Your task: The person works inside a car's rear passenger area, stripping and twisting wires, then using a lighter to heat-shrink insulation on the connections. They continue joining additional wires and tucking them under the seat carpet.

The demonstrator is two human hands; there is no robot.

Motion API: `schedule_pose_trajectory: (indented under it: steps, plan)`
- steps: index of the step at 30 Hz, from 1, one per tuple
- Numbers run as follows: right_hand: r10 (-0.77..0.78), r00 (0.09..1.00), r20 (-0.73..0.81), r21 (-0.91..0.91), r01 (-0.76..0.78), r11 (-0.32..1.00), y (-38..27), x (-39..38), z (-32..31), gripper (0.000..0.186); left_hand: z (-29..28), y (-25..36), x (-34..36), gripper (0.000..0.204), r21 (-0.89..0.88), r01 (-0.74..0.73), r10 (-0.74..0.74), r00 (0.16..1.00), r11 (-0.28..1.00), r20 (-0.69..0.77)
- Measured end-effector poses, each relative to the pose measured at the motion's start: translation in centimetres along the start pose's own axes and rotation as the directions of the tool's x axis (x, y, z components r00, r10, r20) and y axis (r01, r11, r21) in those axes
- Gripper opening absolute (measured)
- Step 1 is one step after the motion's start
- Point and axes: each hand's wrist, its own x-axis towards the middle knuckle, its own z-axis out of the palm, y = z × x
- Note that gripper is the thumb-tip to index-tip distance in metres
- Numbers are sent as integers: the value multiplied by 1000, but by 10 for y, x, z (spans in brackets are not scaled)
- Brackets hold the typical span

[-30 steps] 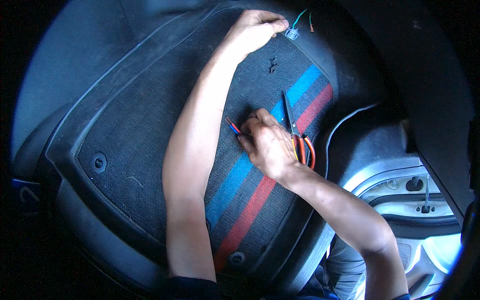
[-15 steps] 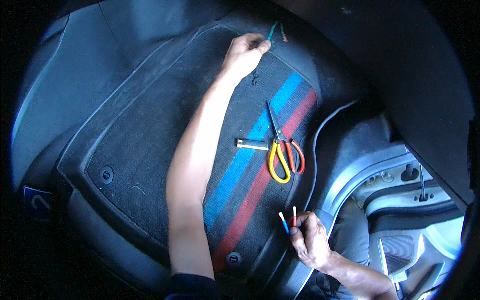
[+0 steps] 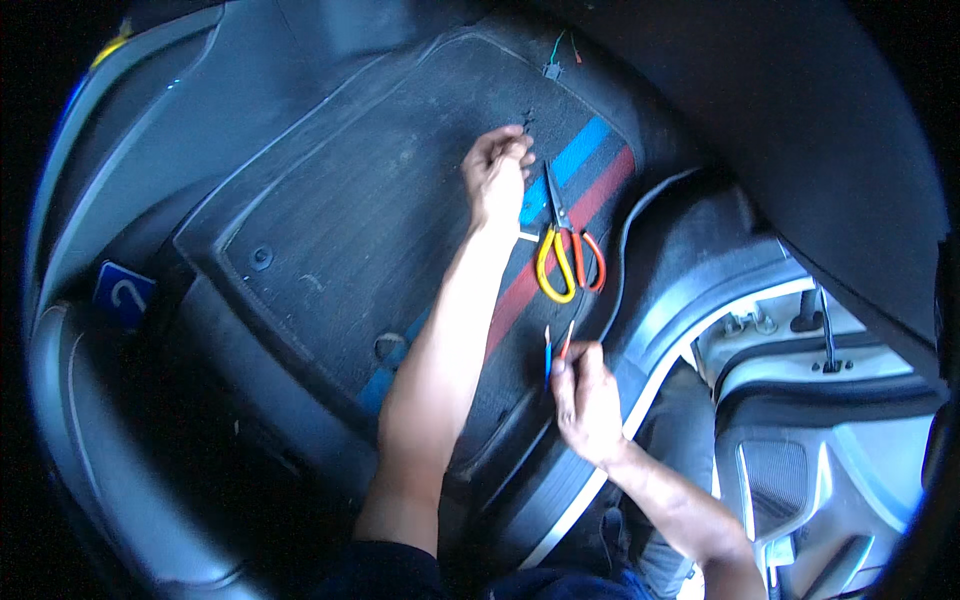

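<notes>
My right hand [image 3: 588, 405], at the lower right, pinches a blue wire [image 3: 548, 352] and a red wire [image 3: 568, 343] side by side, their bare ends pointing up. My left hand [image 3: 500, 170] hovers over the dark mat with loosely bent fingers and nothing visible in them. Just to its right lie scissors [image 3: 559, 235] with one yellow and one red handle, blades pointing away. A small pale bar-shaped thing [image 3: 529, 237] shows beside my left wrist, mostly hidden by it. Beyond, at the mat's far edge, rests a small dark connector [image 3: 552, 71] with thin green and reddish wires.
Blue and red stripes [image 3: 610, 185] cross the car floor mat [image 3: 350, 210]. A raised door sill [image 3: 560, 500] runs along the right, with the open door [image 3: 790, 480] beyond. On the left stand a seat edge [image 3: 90, 430] and a blue tag [image 3: 125, 292].
My left hand has let go of the green-wired piece and come back nearer over the mat. My right hand, holding the two wires, has moved up and slightly left. The view has shifted.
</notes>
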Motion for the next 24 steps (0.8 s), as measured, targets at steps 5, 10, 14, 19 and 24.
schedule_pose_trajectory:
  steps: [5,10,14,19,24]
  plan:
    - [-7,990,-138,147,27,989,-1,1,-5,15,-5,35,-79,21,49,260,-265,944,964,197]
    - [70,958,-279,304,19,953,1,6,-12,15,15,63,-107,37,319,352,-463,785,880,411]
    - [171,880,-443,481,73,874,3,7,-20,17,30,70,-138,27,513,235,-549,547,826,633]
    - [132,849,-512,507,174,844,4,-18,-47,16,61,66,-175,21,555,-58,-444,536,830,718]
    - [116,811,-574,542,270,796,5,-47,-81,11,79,62,-201,15,376,67,-360,482,924,799]
